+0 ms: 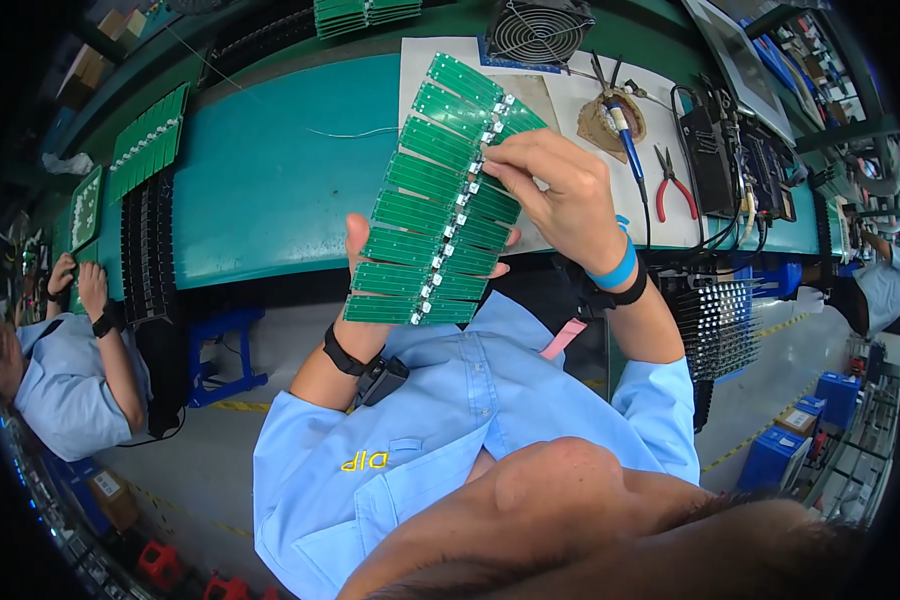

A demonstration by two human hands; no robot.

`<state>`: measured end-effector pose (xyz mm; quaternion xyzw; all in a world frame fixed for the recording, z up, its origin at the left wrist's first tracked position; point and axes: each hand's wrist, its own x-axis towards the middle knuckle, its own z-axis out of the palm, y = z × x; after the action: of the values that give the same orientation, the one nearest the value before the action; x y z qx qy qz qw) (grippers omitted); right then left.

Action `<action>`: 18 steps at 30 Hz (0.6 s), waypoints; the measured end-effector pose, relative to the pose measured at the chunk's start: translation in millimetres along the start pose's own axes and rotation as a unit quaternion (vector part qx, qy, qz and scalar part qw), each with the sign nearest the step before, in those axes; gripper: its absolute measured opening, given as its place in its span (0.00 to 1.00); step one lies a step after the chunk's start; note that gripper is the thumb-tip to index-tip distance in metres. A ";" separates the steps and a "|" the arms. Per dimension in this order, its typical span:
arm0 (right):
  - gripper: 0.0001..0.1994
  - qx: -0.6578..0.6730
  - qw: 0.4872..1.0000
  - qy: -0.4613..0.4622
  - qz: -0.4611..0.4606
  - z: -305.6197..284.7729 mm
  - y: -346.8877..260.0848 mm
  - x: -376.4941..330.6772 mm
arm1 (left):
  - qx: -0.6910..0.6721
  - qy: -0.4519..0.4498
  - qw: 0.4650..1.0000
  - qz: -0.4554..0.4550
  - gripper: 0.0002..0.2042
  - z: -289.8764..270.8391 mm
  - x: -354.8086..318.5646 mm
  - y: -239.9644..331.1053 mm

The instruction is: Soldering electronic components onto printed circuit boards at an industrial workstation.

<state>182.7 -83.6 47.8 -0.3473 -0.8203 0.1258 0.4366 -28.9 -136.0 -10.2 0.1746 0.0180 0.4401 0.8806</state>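
A long green circuit board panel [407,222], split into narrow strips, is held up at a tilt over the near edge of the bench. Small white connectors [450,232] run in a row along its middle. My left hand [358,242] grips the panel from beneath, thumb at its left edge and fingertips showing past the right edge; the palm is hidden. Over the panel's upper part, my right hand [560,185] is closed in a pinch, thumb and forefinger touching the connector row. Whatever sits between those fingertips is too small to tell.
A soldering iron [625,135] rests in its stand, beside red-handled pliers [676,186]. A fan [538,32] stands at the back. More green panels [150,143] lie at the left on a black rack [148,245]. A co-worker [70,370] works at far left.
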 end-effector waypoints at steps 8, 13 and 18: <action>0.19 0.037 0.999 0.005 0.039 -4.9 -26.6 -5.8 | 0.141 0.065 0.986 0.052 0.63 19.7 1.7 0.6; 0.26 0.286 0.955 0.069 0.030 -18.7 -46.2 -2.5 | 0.543 -0.019 0.825 0.156 0.63 29.0 25.2 7.7; 0.24 0.484 0.858 0.081 0.154 -23.7 -50.7 -6.9 | 0.837 0.032 0.460 0.295 0.63 55.9 43.5 2.7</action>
<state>181.0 -127.5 83.2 -0.2230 -0.5537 0.5438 0.5899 6.0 -116.9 48.4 0.8087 0.3528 0.4529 0.1280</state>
